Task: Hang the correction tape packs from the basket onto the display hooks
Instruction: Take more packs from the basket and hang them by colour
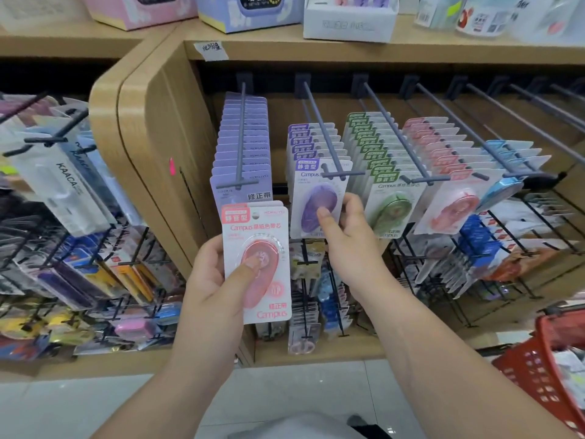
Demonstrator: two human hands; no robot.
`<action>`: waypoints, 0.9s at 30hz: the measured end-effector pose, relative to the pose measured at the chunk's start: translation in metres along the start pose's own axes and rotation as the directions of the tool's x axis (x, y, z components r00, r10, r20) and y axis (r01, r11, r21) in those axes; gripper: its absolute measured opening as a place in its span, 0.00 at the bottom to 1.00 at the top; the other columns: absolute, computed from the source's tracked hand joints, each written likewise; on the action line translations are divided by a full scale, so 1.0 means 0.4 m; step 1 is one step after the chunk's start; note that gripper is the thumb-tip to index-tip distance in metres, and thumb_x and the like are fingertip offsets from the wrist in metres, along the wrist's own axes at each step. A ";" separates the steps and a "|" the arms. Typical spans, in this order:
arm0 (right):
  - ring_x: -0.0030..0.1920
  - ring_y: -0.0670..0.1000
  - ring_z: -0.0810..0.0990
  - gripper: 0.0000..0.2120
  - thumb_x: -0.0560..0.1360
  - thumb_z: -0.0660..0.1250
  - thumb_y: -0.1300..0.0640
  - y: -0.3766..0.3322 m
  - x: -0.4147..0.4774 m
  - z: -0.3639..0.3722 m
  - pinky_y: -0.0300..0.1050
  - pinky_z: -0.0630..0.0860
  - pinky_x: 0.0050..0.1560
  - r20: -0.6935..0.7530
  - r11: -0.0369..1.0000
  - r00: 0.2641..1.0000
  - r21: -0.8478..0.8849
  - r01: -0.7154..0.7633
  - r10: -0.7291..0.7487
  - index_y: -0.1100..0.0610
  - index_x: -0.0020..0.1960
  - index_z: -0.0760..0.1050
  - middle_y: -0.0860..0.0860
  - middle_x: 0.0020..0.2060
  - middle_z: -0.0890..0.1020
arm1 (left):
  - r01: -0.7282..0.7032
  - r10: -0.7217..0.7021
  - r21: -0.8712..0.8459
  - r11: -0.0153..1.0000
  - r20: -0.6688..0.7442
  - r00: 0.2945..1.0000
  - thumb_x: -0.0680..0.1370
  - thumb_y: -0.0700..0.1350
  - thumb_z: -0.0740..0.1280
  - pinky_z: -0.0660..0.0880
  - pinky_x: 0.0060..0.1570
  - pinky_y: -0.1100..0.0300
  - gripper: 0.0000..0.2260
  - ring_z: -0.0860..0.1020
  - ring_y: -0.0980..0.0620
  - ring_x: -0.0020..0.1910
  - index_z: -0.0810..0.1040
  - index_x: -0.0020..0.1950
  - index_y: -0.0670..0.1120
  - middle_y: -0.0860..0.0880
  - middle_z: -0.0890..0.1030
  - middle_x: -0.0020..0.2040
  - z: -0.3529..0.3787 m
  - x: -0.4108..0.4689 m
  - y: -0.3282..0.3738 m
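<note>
The right hand (345, 236) pinches the front purple correction tape pack (316, 201) by its lower right corner, thumb on the blister, at the tip of a grey hook (329, 147). Whether the card's hole is threaded onto that hook cannot be told. Just left of and below the purple pack, the left hand (212, 274) grips a small stack of pink correction tape packs (256, 264), thumb pressed on the clear blister. This stack covers the bottom of the lilac packs (243, 147) hanging on the next hook to the left.

Right of the purple pack hang rows of green packs (380, 153), hung pink packs (443, 153) and blue packs (506, 160). Below it, black wire racks (522, 248) carry mixed stationery, too blurred to name. Above it, boxes (348, 20) sit on the wooden shelf (316, 49), cut off by the frame's top.

Far below and right of the purple pack, the red basket (544, 359) is cut by the frame edge, and its contents are hard to make out. The number of packs in the held stack is unclear.
</note>
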State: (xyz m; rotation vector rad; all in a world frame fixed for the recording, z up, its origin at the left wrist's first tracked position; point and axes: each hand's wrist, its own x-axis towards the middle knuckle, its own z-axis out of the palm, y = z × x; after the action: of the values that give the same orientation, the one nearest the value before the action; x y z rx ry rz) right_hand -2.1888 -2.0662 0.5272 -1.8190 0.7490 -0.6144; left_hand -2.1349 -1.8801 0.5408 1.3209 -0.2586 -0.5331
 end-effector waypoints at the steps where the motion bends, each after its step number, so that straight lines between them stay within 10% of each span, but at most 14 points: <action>1: 0.46 0.38 0.75 0.11 0.84 0.61 0.47 0.004 -0.002 0.001 0.36 0.69 0.45 -0.007 1.000 1.000 0.006 -0.008 0.008 0.49 0.64 0.67 0.40 0.48 0.76 | 0.002 -0.002 -0.006 1.000 0.006 1.000 0.71 0.50 0.71 0.82 0.37 0.60 0.18 0.87 0.54 0.48 0.80 0.61 0.55 0.54 0.88 0.53 0.001 -0.001 0.001; 8: 0.63 0.41 0.78 0.26 0.81 0.64 0.40 0.042 -0.082 -0.050 0.55 0.77 0.66 0.060 0.986 0.984 0.000 -0.169 0.169 0.47 0.76 0.67 0.42 0.67 0.78 | 0.010 -0.009 -0.015 1.000 0.103 0.995 0.71 0.47 0.72 0.82 0.37 0.61 0.20 0.87 0.55 0.47 0.78 0.62 0.50 0.55 0.88 0.50 0.036 -0.006 -0.002; 13: 0.54 0.51 0.85 0.14 0.79 0.67 0.42 0.023 -0.141 -0.157 0.59 0.81 0.60 0.213 0.974 0.968 0.149 -0.169 0.135 0.48 0.59 0.81 0.47 0.52 0.87 | -0.008 0.002 0.039 0.999 0.157 0.988 0.66 0.44 0.77 0.83 0.39 0.60 0.25 0.88 0.52 0.48 0.77 0.62 0.49 0.52 0.88 0.51 0.118 -0.013 -0.032; 27: 0.57 0.49 0.85 0.15 0.78 0.70 0.63 0.115 -0.093 -0.446 0.44 0.82 0.54 0.283 0.928 0.959 0.352 -0.121 0.018 0.52 0.63 0.78 0.49 0.55 0.87 | 0.034 -0.036 0.024 0.999 0.079 0.996 0.81 0.33 0.68 0.83 0.42 0.59 0.15 0.87 0.49 0.51 0.78 0.63 0.49 0.48 0.88 0.53 0.411 -0.044 -0.111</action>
State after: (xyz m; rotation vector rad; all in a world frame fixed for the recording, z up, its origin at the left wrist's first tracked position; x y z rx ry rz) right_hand -2.3497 -2.1619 0.5422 -1.4830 0.4714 -0.4095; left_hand -2.2375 -2.0170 0.5399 1.3294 -0.3081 -0.6143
